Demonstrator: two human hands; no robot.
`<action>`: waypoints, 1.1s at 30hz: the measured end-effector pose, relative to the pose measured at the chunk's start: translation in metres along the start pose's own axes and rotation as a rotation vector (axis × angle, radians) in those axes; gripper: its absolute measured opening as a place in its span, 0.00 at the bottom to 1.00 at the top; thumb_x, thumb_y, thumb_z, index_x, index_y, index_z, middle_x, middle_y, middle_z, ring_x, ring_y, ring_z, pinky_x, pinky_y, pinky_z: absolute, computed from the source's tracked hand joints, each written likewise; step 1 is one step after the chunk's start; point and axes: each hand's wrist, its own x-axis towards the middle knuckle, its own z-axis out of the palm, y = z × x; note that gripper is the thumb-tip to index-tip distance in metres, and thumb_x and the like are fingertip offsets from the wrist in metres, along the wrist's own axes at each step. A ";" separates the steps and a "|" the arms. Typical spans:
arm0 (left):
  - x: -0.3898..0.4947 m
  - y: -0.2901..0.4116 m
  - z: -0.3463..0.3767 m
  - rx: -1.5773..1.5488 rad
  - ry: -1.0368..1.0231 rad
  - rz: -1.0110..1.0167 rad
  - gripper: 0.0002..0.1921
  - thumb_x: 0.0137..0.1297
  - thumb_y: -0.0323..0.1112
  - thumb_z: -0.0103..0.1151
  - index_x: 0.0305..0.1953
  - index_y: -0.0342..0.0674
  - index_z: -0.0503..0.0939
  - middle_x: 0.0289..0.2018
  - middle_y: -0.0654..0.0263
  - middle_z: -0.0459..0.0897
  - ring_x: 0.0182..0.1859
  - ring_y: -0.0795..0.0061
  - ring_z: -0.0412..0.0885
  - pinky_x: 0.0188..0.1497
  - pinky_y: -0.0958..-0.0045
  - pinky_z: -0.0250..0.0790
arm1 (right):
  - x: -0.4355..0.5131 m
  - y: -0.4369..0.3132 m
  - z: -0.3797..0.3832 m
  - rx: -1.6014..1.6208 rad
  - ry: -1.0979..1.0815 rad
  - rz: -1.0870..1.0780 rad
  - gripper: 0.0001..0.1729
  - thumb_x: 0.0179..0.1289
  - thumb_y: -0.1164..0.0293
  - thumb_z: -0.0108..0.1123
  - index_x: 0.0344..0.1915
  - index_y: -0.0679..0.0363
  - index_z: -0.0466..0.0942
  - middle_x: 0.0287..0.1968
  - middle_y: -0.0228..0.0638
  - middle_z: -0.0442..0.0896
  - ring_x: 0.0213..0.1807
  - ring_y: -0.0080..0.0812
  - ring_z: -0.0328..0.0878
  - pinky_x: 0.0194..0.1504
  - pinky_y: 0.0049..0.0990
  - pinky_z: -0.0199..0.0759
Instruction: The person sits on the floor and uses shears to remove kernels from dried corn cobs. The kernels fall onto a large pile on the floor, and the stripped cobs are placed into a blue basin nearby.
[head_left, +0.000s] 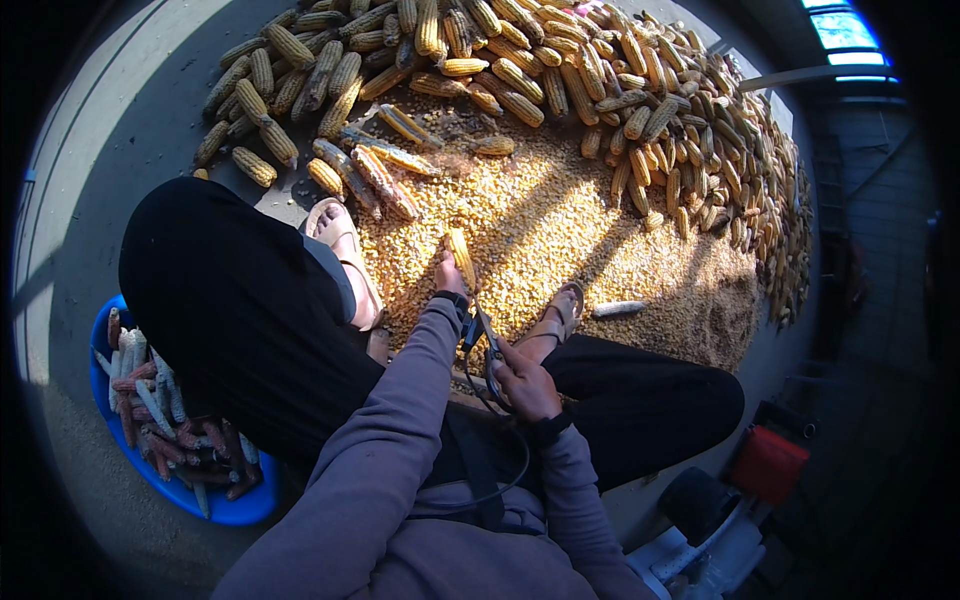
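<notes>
My left hand (451, 276) is wrapped around an ear of yellow corn (460, 253), which points away from me between my feet. In my right hand (529, 388) is a pair of scissors (493, 351), with fingers at the handles. The blades point up toward the lower end of the ear; whether they touch it is hard to tell. Loose corn kernels (517, 202) cover the floor under both hands. A dark cable (519, 469) hangs near my wrists and lap.
A large heap of corn ears (517, 82) curves around the far side and right. Partly stripped ears (384, 181) lie beyond my left foot. A bare cob (618, 308) rests by my right foot. Stripped cobs fill a blue basin (244, 511) at left. A red object (769, 465) stands lower right.
</notes>
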 end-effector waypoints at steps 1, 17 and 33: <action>-0.001 0.000 0.000 -0.004 0.003 0.006 0.24 0.67 0.55 0.30 0.40 0.40 0.71 0.25 0.60 0.74 0.23 0.65 0.72 0.21 0.63 0.66 | 0.000 0.000 0.001 -0.012 -0.002 0.006 0.27 0.60 0.62 0.50 0.60 0.54 0.63 0.22 0.37 0.75 0.24 0.25 0.73 0.30 0.25 0.67; 0.029 -0.033 -0.002 0.143 0.218 0.246 0.30 0.64 0.57 0.38 0.33 0.30 0.75 0.23 0.60 0.74 0.25 0.69 0.70 0.30 0.67 0.64 | 0.015 0.009 0.021 0.743 -0.095 0.170 0.27 0.63 0.65 0.48 0.61 0.61 0.60 0.23 0.28 0.71 0.24 0.14 0.65 0.26 0.16 0.58; 0.044 -0.033 -0.017 0.211 0.133 0.289 0.23 0.66 0.52 0.36 0.41 0.35 0.71 0.25 0.60 0.74 0.24 0.67 0.74 0.21 0.67 0.68 | 0.035 0.013 0.008 -0.052 0.049 -0.061 0.26 0.57 0.64 0.52 0.58 0.54 0.66 0.22 0.44 0.77 0.23 0.39 0.75 0.26 0.36 0.65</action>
